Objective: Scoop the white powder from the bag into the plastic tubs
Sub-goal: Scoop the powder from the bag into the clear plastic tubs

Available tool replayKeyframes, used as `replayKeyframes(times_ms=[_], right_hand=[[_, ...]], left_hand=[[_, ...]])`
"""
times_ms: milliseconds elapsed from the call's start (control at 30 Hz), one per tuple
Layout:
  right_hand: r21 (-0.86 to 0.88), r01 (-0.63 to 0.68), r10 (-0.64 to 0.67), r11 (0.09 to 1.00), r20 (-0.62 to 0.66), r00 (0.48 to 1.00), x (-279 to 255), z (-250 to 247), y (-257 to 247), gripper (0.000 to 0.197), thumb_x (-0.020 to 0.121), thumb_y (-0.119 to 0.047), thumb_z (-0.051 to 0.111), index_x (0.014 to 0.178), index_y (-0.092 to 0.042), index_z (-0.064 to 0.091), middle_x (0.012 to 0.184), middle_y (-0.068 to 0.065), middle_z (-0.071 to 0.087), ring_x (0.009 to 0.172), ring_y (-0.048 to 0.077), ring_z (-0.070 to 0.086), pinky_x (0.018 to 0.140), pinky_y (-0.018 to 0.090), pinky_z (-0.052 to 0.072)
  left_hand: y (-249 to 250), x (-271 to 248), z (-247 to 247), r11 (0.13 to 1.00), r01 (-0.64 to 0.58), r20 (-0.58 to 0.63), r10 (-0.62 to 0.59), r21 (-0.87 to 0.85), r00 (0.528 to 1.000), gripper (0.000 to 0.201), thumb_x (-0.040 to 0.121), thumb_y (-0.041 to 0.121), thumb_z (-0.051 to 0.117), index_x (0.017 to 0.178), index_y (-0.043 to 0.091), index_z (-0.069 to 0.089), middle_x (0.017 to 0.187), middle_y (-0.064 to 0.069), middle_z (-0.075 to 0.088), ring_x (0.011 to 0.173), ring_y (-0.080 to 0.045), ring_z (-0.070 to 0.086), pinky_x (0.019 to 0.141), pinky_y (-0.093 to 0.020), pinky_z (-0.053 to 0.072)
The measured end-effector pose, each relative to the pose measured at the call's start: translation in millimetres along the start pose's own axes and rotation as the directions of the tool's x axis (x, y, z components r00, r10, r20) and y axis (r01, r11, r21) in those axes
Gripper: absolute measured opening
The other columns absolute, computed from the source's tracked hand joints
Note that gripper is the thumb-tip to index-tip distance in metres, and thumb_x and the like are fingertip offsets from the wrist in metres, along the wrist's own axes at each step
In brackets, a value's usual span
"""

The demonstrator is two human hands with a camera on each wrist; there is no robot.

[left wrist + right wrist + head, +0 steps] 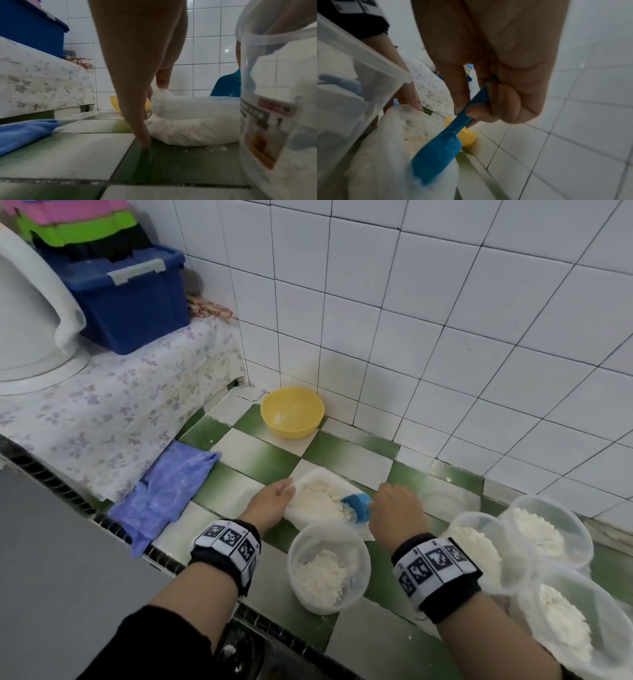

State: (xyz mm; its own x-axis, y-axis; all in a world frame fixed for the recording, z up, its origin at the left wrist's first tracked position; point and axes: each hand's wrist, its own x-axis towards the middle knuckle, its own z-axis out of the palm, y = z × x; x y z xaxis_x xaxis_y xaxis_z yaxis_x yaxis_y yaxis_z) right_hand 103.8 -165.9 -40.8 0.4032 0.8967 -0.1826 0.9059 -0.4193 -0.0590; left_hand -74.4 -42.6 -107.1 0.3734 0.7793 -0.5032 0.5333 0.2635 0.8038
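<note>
An open white bag (318, 498) of white powder lies on the green-and-white tiled counter (253, 453). My left hand (274, 498) pinches the bag's (197, 121) raised left edge, little finger down on the tile. My right hand (394, 508) grips the handle of a blue scoop (358, 505), whose bowl is dug into the powder at the bag's (393, 155) right side. The scoop (436, 155) points down and left. A clear plastic tub (329, 566), partly filled with powder, stands just in front of the bag. Three more tubs with powder (544, 529) cluster at the right.
A yellow bowl (292, 412) sits in the wall corner behind the bag. A blue cloth (164, 494) lies to the left, by a raised ledge under a floral cover (120, 405) carrying a blue storage box (130, 296). White tiled walls close off the back and right.
</note>
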Motion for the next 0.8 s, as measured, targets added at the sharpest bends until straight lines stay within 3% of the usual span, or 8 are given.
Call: replayKeyframes(times_ms=[100, 233, 333, 467, 567, 667, 800], right_hand=[[0.194, -0.135, 0.121, 0.972, 0.081, 0.989, 4.7, 8.0, 12.0, 0.024, 0.095, -0.019, 0.044, 0.102, -0.010, 0.065, 0.096, 0.003, 0.058, 0.085, 0.018, 0.053, 0.076, 0.026, 0.044], [0.482, -0.299, 0.252, 0.823, 0.162, 0.954, 1.7, 16.2, 19.7, 0.014, 0.094, -0.015, 0.050, 0.096, -0.012, 0.064, 0.092, 0.000, 0.057, 0.084, 0.014, 0.054, 0.072, 0.024, 0.042], [0.596, -0.353, 0.292, 0.721, 0.200, 0.935, 2.2, 28.7, 18.0, 0.009, 0.095, -0.021, 0.052, 0.092, -0.017, 0.060, 0.094, -0.001, 0.057, 0.085, 0.013, 0.054, 0.078, 0.026, 0.046], [0.669, -0.418, 0.303, 0.614, 0.289, 0.908, 10.3, 43.5, 16.5, 0.012, 0.094, -0.026, 0.054, 0.097, -0.015, 0.060, 0.101, 0.002, 0.059, 0.092, 0.016, 0.055, 0.082, 0.026, 0.044], [0.714, -0.443, 0.285, 0.542, 0.340, 0.896, 19.5, 50.5, 14.0, 0.011, 0.092, -0.028, 0.057, 0.085, -0.019, 0.059, 0.102, 0.009, 0.064, 0.095, 0.023, 0.060, 0.090, 0.040, 0.052], [0.735, -0.434, 0.244, 0.522, 0.359, 0.901, 29.5, 52.4, 10.6, 0.017, 0.091, -0.027, 0.058, 0.076, -0.021, 0.057, 0.097, 0.011, 0.064, 0.093, 0.026, 0.062, 0.088, 0.045, 0.053], [0.736, -0.385, 0.188, 0.557, 0.340, 0.922, 41.2, 48.2, 4.7, 0.017, 0.092, -0.026, 0.058, 0.075, -0.021, 0.057, 0.091, 0.007, 0.061, 0.087, 0.024, 0.059, 0.084, 0.038, 0.054]], left_hand=[[0.2, 2.7, 0.7, 0.999, 0.034, 0.009, -0.033, -0.032, 0.999, 0.039, 0.102, 0.032, 0.045, 0.140, 0.026, 0.049, 0.137, -0.003, 0.054, 0.124, -0.025, 0.051, 0.109, -0.047, 0.041], [-3.9, 4.5, 1.3, 0.991, 0.077, 0.003, -0.077, -0.113, 0.997, 0.033, 0.102, 0.023, 0.043, 0.133, 0.027, 0.052, 0.129, -0.004, 0.055, 0.117, -0.026, 0.054, 0.101, -0.048, 0.049], [-5.4, 6.3, 1.6, 0.986, 0.076, -0.001, -0.077, -0.148, 0.997, 0.026, 0.102, 0.018, 0.043, 0.123, 0.026, 0.055, 0.125, -0.006, 0.059, 0.113, -0.026, 0.057, 0.100, -0.048, 0.050], [-6.7, 5.5, 1.9, 0.978, 0.103, -0.003, -0.106, -0.181, 0.994, 0.025, 0.101, 0.020, 0.043, 0.119, 0.028, 0.058, 0.120, -0.004, 0.062, 0.111, -0.025, 0.059, 0.098, -0.048, 0.052], [-8.4, 3.3, 2.8, 0.973, 0.121, 0.004, -0.123, -0.197, 0.992, 0.026, 0.102, 0.020, 0.042, 0.122, 0.027, 0.057, 0.121, -0.003, 0.061, 0.111, -0.024, 0.058, 0.096, -0.044, 0.052], [-10.3, 1.1, 2.8, 0.967, 0.136, -0.001, -0.139, -0.214, 0.990, 0.023, 0.102, 0.020, 0.043, 0.119, 0.028, 0.056, 0.120, -0.003, 0.060, 0.112, -0.023, 0.057, 0.097, -0.045, 0.052], [-15.0, -3.4, -1.3, 0.970, 0.127, -0.026, -0.136, -0.209, 0.990, 0.024, 0.100, 0.021, 0.043, 0.118, 0.028, 0.057, 0.121, -0.005, 0.061, 0.111, -0.024, 0.058, 0.096, -0.045, 0.053]])
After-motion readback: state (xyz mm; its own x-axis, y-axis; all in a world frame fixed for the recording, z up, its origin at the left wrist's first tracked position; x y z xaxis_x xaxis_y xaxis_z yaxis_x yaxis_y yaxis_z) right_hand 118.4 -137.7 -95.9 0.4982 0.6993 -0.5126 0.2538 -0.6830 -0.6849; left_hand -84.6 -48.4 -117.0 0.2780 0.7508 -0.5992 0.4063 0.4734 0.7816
